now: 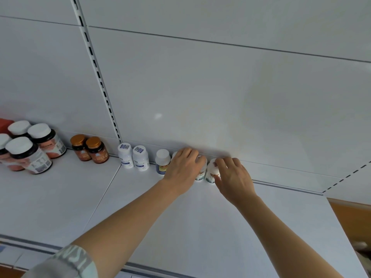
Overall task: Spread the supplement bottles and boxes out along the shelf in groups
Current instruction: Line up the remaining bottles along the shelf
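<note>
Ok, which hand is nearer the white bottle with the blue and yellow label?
Left. The left hand is right beside the blue-and-yellow-label bottle, on the bottles just right of it. The right hand is farther right, on the green-label bottle.

The near shelf (180, 227) is left open for passage; the far edge is blocked by bottles (132, 157) lined against the back panel (200, 87).
</note>
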`<state>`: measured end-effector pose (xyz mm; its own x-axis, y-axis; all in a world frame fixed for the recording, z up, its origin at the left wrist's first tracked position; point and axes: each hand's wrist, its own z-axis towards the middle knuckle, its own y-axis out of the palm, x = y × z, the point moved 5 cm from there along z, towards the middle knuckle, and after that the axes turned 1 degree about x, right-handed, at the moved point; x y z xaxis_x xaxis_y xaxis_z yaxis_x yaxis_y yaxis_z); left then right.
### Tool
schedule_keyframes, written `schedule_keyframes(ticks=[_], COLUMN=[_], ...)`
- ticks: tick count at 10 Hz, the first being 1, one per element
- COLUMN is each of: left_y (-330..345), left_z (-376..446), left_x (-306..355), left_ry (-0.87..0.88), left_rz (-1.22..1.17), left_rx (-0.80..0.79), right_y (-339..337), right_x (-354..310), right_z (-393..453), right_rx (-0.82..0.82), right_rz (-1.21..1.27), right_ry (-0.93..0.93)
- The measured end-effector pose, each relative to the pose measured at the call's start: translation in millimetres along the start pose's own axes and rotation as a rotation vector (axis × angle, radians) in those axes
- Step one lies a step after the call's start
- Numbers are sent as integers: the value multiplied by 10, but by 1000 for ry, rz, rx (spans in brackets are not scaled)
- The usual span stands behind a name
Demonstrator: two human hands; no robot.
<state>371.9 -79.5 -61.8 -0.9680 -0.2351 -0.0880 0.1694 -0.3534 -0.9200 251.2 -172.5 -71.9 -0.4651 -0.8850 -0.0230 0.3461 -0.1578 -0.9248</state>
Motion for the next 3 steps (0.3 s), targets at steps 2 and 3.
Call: schedule_keyframes(ticks=[2, 3], left_y=[-96, -242], left_z=[-22, -121], left_x=[-33, -15], left_ry=[-21, -25], left_rz=[-52, -152], left_rx=[13, 72], right_y=[-92, -208], right_x=[-15, -30], right_z=[-27, -108], right_rx=[-2, 41], right_rz=[0, 17], right_ry=[45, 43])
